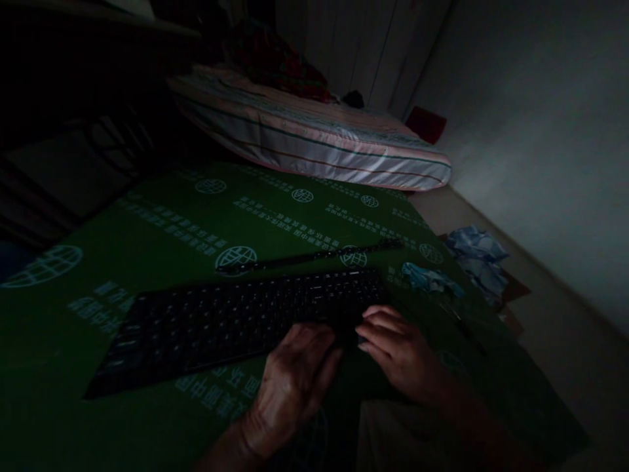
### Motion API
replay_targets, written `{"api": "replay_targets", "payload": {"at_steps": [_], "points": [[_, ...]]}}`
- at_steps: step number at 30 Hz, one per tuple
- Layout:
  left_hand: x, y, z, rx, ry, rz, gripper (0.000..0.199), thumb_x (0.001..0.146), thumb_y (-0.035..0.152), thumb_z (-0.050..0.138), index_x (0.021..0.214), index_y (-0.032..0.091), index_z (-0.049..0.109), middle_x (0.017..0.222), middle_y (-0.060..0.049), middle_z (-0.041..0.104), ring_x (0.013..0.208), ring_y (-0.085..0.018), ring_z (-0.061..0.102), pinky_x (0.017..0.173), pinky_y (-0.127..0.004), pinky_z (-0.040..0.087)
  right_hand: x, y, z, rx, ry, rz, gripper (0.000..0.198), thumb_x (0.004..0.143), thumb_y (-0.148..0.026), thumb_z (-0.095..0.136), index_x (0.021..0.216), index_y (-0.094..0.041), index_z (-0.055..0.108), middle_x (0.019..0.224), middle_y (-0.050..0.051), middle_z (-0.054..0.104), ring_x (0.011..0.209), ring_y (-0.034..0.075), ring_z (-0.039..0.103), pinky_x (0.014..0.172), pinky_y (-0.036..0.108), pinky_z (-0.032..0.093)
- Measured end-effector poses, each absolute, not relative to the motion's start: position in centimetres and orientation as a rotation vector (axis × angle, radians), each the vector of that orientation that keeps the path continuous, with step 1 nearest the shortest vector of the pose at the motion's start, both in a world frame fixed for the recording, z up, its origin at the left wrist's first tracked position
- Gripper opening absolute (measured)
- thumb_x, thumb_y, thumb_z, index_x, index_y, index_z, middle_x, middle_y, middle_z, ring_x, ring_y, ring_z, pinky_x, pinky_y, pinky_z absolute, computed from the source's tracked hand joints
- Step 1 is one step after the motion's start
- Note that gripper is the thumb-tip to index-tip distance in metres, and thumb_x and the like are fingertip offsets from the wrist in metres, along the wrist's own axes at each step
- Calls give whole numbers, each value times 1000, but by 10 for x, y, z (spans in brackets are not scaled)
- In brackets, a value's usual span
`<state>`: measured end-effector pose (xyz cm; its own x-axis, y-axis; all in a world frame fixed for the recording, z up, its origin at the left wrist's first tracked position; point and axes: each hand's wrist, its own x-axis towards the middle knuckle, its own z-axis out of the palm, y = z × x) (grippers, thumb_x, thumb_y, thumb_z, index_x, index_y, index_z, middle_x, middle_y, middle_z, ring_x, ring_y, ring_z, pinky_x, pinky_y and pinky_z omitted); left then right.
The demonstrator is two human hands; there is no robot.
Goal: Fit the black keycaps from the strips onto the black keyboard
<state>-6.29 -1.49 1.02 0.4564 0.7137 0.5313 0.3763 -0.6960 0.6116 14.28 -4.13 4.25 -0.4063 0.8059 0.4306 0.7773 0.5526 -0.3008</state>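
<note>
A black keyboard (211,321) lies at a slant on a green board with white printing (162,236). My left hand (297,373) is closed over the keyboard's near edge toward its right end, its fingertips hidden from me. Beside it, my right hand (400,351) pinches a small dark piece (362,339) at the keyboard's near right corner; the piece is too dark to name. Behind the keyboard, a long thin black strip (309,258) with light specks stretches across the board.
A crumpled blue cloth or wrapper (432,280) and a thin dark pen-like tool (464,328) lie to the right. Beyond the board is a striped mattress (314,141). Blue-and-white crumpled material (476,252) is on the floor near the wall (550,164). Light is dim.
</note>
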Motion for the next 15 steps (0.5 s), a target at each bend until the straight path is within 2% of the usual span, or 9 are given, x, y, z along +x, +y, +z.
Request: {"api": "replay_targets", "payload": {"at_steps": [4, 7, 15], "points": [[-55, -22, 16, 1610, 819, 695, 23, 84, 37, 59, 91, 16, 67, 82, -4, 69, 75, -15, 64, 64, -23, 51, 121, -66, 35, -1193, -2181, 48, 17, 88, -12, 47, 96, -16, 62, 85, 8, 66, 90, 19, 61, 79, 33, 55], [-53, -21, 15, 1250, 727, 505, 28, 78, 41, 64, 87, 15, 68, 72, -2, 67, 67, -14, 63, 54, -21, 47, 115, -74, 31, -1165, -2128, 16, 20, 89, -13, 45, 101, -16, 61, 84, 7, 66, 88, 19, 62, 79, 35, 55], [-55, -19, 16, 926, 713, 518, 27, 67, 35, 76, 82, 14, 68, 71, -5, 71, 69, -16, 66, 58, -23, 48, 109, -80, 31, -1186, -2067, -8, 20, 87, -9, 49, 101, -16, 62, 83, 7, 67, 92, 21, 60, 79, 35, 57]]}}
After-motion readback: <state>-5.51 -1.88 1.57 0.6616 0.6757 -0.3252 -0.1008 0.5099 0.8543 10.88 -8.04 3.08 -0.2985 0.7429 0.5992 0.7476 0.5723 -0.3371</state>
